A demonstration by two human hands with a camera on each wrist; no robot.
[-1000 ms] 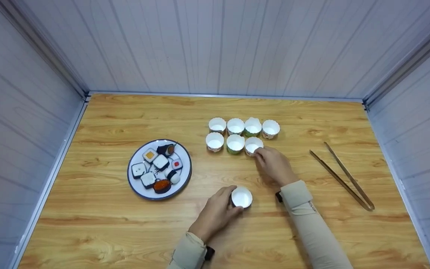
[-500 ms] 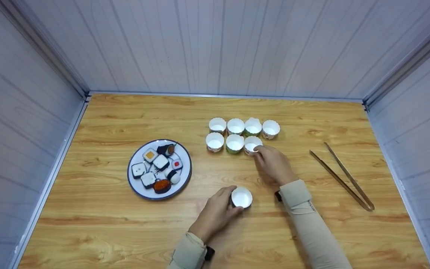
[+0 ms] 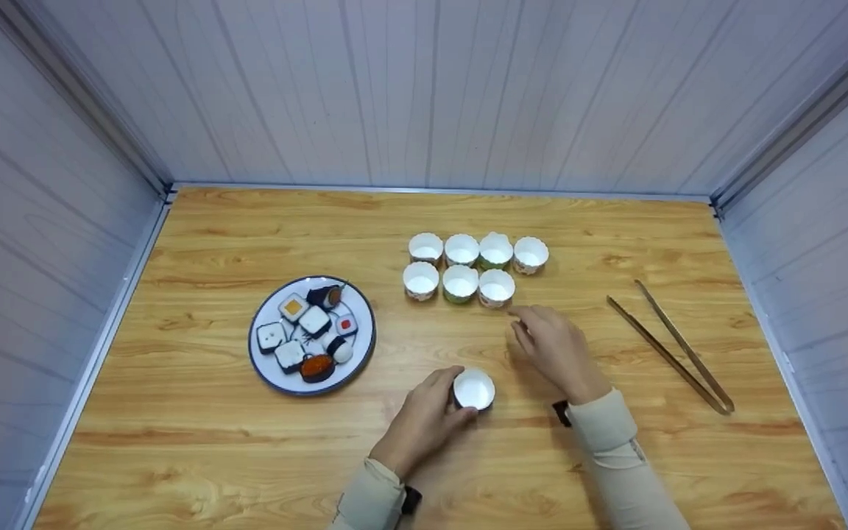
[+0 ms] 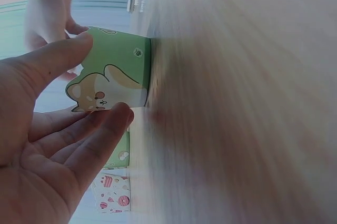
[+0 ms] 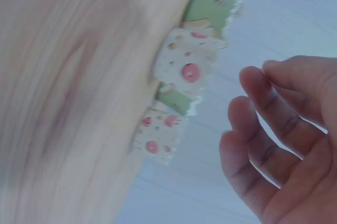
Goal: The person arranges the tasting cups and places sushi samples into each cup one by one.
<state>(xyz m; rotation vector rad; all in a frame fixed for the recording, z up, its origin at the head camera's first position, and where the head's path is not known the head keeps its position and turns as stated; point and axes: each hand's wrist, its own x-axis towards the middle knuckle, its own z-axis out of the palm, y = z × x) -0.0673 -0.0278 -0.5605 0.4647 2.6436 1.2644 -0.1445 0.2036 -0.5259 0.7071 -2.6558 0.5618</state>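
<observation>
My left hand (image 3: 422,421) holds a small paper baking cup (image 3: 474,390) upright on the table, between thumb and fingers. In the left wrist view this cup (image 4: 124,58) is green with a cartoon dog on its side. Holding nothing, my right hand (image 3: 558,353) hovers just off the front row's right-hand cup (image 3: 496,288), fingers loosely bent. In the right wrist view the fingers (image 5: 247,155) are apart from the cups, and a cup with pink doughnut prints (image 5: 184,60) stands among green ones. Several white-lined cups (image 3: 461,252) form two rows behind my hands.
On the left, a blue-rimmed white plate (image 3: 262,372) bears several sushi pieces (image 3: 313,321). Metal tongs (image 3: 670,346) lie spread on the right side of the wooden table (image 3: 247,456). Pale panel walls (image 3: 424,96) enclose the back and both sides.
My right hand has let go of the front row's right-hand cup and drawn back toward me and slightly right. The left hand keeps its cup in place.
</observation>
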